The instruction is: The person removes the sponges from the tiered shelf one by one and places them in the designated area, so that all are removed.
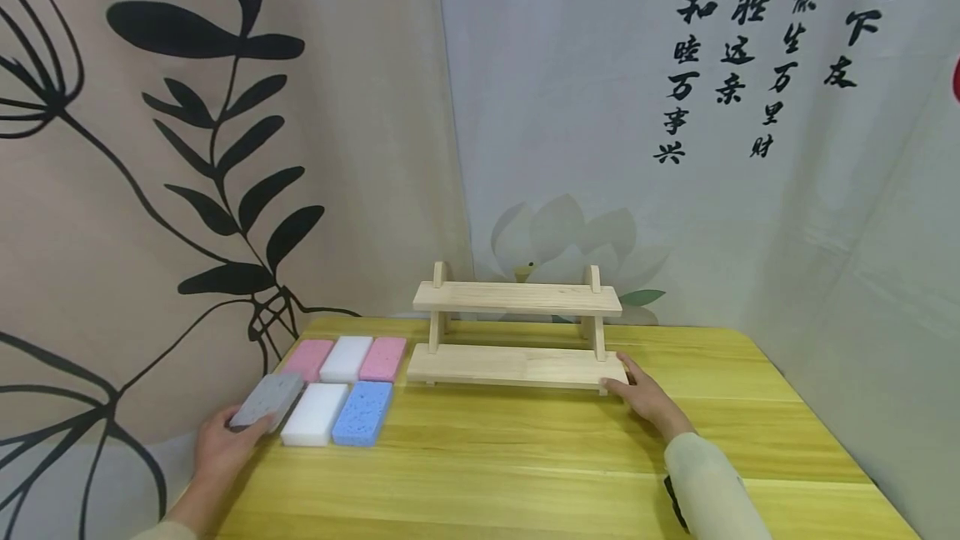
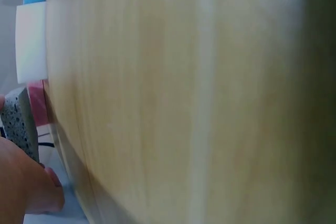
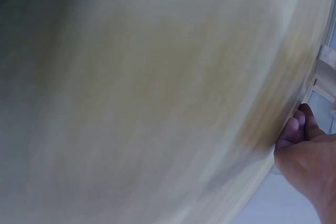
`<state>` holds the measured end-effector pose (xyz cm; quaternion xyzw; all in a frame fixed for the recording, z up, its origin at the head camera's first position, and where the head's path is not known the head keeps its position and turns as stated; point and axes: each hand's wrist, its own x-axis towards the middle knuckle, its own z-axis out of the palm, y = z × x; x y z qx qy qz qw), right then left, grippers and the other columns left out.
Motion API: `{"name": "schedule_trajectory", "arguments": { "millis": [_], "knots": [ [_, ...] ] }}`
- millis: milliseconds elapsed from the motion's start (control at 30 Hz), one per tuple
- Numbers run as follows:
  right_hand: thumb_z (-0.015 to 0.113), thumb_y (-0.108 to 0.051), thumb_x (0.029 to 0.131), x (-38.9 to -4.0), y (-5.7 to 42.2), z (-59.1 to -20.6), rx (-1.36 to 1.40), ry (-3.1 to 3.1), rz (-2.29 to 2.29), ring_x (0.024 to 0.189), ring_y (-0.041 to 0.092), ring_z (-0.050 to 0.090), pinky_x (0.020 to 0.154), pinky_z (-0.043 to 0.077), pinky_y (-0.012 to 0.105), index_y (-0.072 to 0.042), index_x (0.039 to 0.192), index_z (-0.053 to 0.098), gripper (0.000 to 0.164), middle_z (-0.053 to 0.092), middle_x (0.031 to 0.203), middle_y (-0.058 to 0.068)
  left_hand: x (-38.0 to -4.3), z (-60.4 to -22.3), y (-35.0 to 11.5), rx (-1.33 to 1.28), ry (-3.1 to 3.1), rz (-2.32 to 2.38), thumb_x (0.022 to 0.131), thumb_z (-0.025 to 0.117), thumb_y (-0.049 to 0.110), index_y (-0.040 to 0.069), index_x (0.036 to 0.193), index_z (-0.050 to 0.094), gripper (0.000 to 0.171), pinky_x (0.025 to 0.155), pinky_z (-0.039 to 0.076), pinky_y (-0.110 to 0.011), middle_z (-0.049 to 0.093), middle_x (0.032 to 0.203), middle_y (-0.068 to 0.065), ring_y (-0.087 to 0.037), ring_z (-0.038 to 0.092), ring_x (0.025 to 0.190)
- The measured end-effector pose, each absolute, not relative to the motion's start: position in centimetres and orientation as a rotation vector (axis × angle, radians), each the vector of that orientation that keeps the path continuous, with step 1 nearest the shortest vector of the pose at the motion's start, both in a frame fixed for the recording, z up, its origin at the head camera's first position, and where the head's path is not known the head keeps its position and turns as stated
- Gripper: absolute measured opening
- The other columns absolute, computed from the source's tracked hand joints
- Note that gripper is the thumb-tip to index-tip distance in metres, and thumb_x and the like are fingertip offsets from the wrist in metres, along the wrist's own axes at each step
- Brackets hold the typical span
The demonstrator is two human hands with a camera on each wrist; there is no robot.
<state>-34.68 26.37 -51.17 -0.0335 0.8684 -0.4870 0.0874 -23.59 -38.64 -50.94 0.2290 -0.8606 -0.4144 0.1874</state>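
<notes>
My left hand (image 1: 225,448) pinches a grey sponge (image 1: 268,401) between thumb and fingers at the table's left edge. The sponge is tilted, and its speckled side (image 2: 20,121) faces the left wrist view. Beside it lie a white sponge (image 1: 315,417) and a blue sponge (image 1: 363,413). Behind these, another white sponge (image 1: 346,358) sits between two pink sponges (image 1: 308,358). My right hand (image 1: 647,400) grips the right end of the lower board of a two-tier wooden rack (image 1: 510,365), thumb at the front edge and fingers behind. In the right wrist view the fingers are partly curled.
The yellow wood-grain table (image 1: 525,457) has its left edge under my left forearm. A printed curtain (image 1: 360,148) with plants and a white one with black writing (image 1: 570,90) hang close behind the table. The rack's upper board (image 1: 517,298) rises toward the back.
</notes>
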Motion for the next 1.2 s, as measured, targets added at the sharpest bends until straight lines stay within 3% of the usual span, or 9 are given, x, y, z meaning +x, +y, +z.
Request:
{"name": "schedule_trajectory", "arguments": {
  "millis": [267,800,1200],
  "knots": [
    [0.062,-0.058,0.09,-35.33,26.66,-51.83,-0.089,2.571,-1.482,0.144,0.049,0.014,0.113,0.021,0.063,-0.015,0.16,0.007,0.099,0.012,0.158,0.033,-23.69,-51.53,-39.28,0.714,-2.478,-1.175,0.085,0.074,0.035,-0.021,0.135,0.035,0.085,0.103,0.031,-0.063,0.04,0.13,-0.04,-0.052,0.042,0.117],
    [0.06,-0.052,0.095,-34.68,26.26,-51.13,-0.128,2.603,-1.464,0.141,0.053,0.018,0.11,0.024,0.065,-0.011,0.16,0.007,0.093,0.014,0.155,0.038,-23.59,-51.56,-38.68,0.798,-2.496,-1.148,0.085,0.072,0.032,-0.02,0.135,0.034,0.082,0.103,0.032,-0.062,0.04,0.126,-0.038,-0.051,0.041,0.116],
    [0.061,-0.052,0.094,-34.58,26.29,-51.2,-0.111,2.587,-1.472,0.143,0.051,0.015,0.111,0.023,0.064,-0.013,0.16,0.006,0.094,0.012,0.157,0.035,-23.76,-51.13,-39.23,0.84,-2.511,-1.198,0.087,0.07,0.035,-0.02,0.144,0.025,0.091,0.107,0.029,-0.063,0.031,0.137,-0.045,-0.056,0.033,0.125]
  ]
}}
